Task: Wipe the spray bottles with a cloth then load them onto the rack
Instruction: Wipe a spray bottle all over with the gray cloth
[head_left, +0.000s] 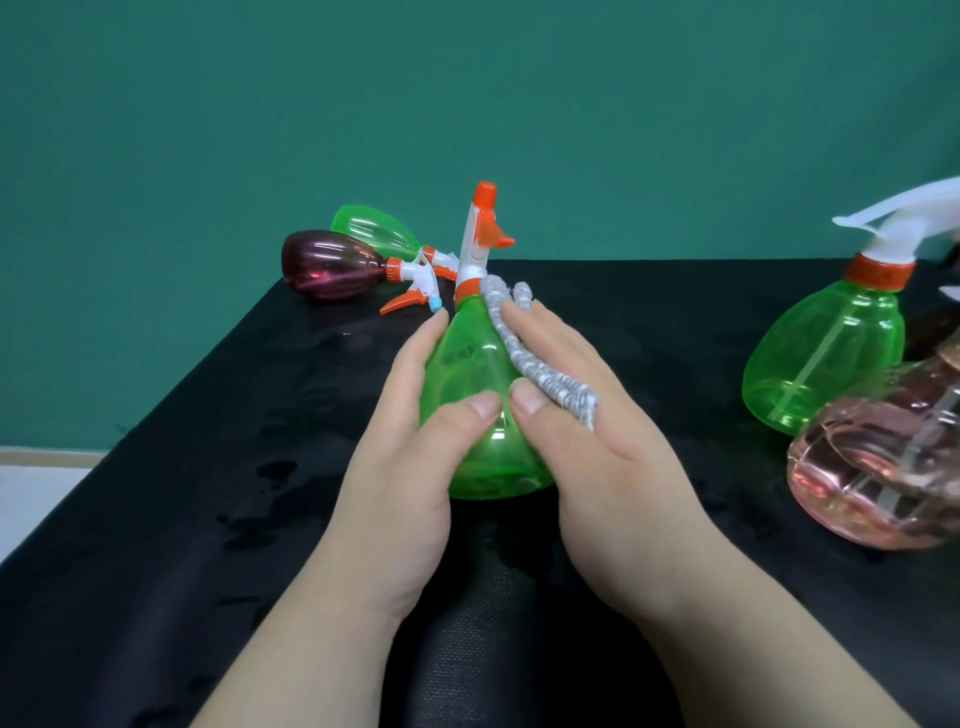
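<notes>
A green spray bottle (480, 364) with an orange and white trigger head stands upright on the black table (208, 467), in the middle of the view. My left hand (410, 441) holds its left side, thumb on the front. My right hand (576, 410) presses a grey and white cloth (540, 364) against the bottle's right side, thumb on the front. A dark red bottle (324, 265) and another green bottle (374, 226) lie on their sides at the back left. On the right, a green bottle (826, 358) and a pink bottle (883, 467) are seen upright.
Wet patches mark the black table's left part. A teal wall stands behind the table. The table's left edge drops to a pale floor (31, 483). No rack shows plainly; the two bottles on the right reach the frame's edge.
</notes>
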